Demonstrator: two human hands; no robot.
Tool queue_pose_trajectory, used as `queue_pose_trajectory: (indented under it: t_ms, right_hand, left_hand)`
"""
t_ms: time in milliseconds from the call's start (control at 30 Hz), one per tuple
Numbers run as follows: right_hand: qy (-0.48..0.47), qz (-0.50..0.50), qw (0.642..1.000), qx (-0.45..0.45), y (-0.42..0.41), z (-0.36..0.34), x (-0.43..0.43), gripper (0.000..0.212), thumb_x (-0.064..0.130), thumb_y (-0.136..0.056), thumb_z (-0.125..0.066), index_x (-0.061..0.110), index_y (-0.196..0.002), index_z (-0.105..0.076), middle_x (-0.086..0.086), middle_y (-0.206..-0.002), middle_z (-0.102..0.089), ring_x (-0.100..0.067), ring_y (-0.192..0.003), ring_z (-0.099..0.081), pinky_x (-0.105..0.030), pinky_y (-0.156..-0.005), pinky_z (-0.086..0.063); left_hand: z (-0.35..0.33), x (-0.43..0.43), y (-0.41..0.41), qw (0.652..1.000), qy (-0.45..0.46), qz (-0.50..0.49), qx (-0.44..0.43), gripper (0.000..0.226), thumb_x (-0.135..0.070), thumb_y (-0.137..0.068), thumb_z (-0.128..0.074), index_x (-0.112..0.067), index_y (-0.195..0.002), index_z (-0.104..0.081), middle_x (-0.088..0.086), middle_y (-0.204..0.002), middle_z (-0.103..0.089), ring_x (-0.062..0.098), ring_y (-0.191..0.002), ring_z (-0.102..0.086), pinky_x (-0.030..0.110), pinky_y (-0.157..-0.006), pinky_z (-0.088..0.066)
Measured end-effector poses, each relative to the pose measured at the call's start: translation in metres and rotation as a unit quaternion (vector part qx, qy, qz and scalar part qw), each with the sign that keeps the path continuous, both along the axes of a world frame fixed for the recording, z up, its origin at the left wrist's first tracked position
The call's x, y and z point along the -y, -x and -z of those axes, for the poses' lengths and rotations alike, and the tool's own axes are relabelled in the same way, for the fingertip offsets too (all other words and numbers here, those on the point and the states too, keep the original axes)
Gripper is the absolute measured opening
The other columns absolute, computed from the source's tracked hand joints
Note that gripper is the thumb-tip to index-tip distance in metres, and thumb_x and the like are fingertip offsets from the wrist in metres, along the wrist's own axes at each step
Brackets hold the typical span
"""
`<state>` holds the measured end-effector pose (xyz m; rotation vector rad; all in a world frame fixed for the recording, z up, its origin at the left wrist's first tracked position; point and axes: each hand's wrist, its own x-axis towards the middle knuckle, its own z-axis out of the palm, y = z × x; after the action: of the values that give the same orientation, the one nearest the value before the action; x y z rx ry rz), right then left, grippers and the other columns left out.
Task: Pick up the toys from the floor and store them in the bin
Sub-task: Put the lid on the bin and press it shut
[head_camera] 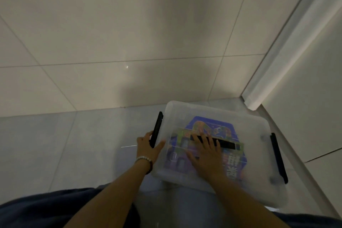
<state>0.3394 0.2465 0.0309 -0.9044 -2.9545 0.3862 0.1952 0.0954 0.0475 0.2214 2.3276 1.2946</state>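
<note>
The clear bin (218, 146) sits lidded on the floor (92, 135) at lower right of the frame, toy boxes (231, 153) inside. My left hand (148, 146) clamps the black latch (157, 129); my right hand (207, 155) lies flat, fingers apart, on the lid (249, 135).

Clear plastic bin (259, 135) on the floor, lid on, black latches at both ends. Colourful purple-blue toy box (212, 126) visible through the lid, lying flat inside.
</note>
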Motion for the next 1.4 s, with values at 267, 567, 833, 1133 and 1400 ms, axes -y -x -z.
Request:
queue_pose_trajectory:
  t_ms: [267, 567, 833, 1133, 1400]
  right_hand:
    - [0.004, -0.003, 1.000, 0.003, 0.000, 0.000, 0.001, 0.067, 0.067, -0.088, -0.026, 0.038, -0.147, -0.012, 0.007, -0.158, -0.004, -0.018, -0.146, 0.003, -0.041, -0.116, 0.008]
    - [0.173, 0.044, 0.982, -0.056, -0.006, -0.050, -0.058, 0.086, 0.063, -0.079, -0.056, 0.029, -0.148, -0.017, 0.000, -0.158, -0.011, -0.022, -0.145, -0.012, -0.048, -0.117, -0.013]
    - [0.295, 0.395, 0.869, -0.036, -0.133, -0.060, -0.137, 0.124, 0.058, -0.061, -0.076, 0.014, -0.149, 0.001, -0.015, -0.156, -0.009, -0.037, -0.142, -0.017, -0.058, -0.111, -0.025]
    - [0.431, 0.358, 0.817, -0.137, -0.145, -0.042, -0.132, 0.058, 0.039, -0.071, -0.077, 0.005, -0.114, -0.058, -0.009, -0.094, -0.067, -0.021, -0.081, -0.065, -0.022, -0.049, -0.050]
    - [0.385, 0.336, 0.831, -0.219, -0.106, -0.075, -0.211, 0.036, 0.038, -0.067, -0.079, 0.028, -0.090, -0.054, 0.007, -0.080, -0.062, -0.011, -0.069, -0.061, -0.022, -0.051, -0.047]
  left_hand:
    - [0.001, -0.004, -0.011, 0.998, -0.013, 0.018, -0.053, 0.052, -0.033, -0.090, -0.055, -0.023, -0.138, -0.040, 0.004, -0.126, -0.058, 0.024, -0.110, -0.056, 0.035, -0.096, -0.046]
    - [-0.009, -0.012, 0.007, 0.995, 0.038, 0.087, -0.013, 0.070, -0.029, -0.084, -0.065, -0.013, -0.140, -0.027, 0.014, -0.131, -0.052, 0.028, -0.109, -0.056, 0.038, -0.094, -0.046]
    - [-0.014, -0.029, 0.013, 0.988, 0.063, 0.139, 0.010, 0.112, -0.036, -0.059, -0.085, -0.012, -0.144, -0.016, 0.014, -0.137, -0.043, 0.033, -0.117, -0.049, 0.047, -0.098, -0.045]
    - [-0.014, -0.046, 0.013, 0.997, -0.005, 0.071, 0.023, 0.096, -0.036, -0.061, -0.084, -0.014, -0.138, -0.032, 0.011, -0.129, -0.050, 0.031, -0.111, -0.052, 0.045, -0.092, -0.048]
    - [-0.033, -0.097, 0.017, 0.996, -0.082, -0.019, 0.027, 0.079, -0.044, -0.065, -0.079, -0.018, -0.131, -0.044, 0.002, -0.114, -0.053, 0.022, -0.093, -0.052, 0.033, -0.079, -0.045]
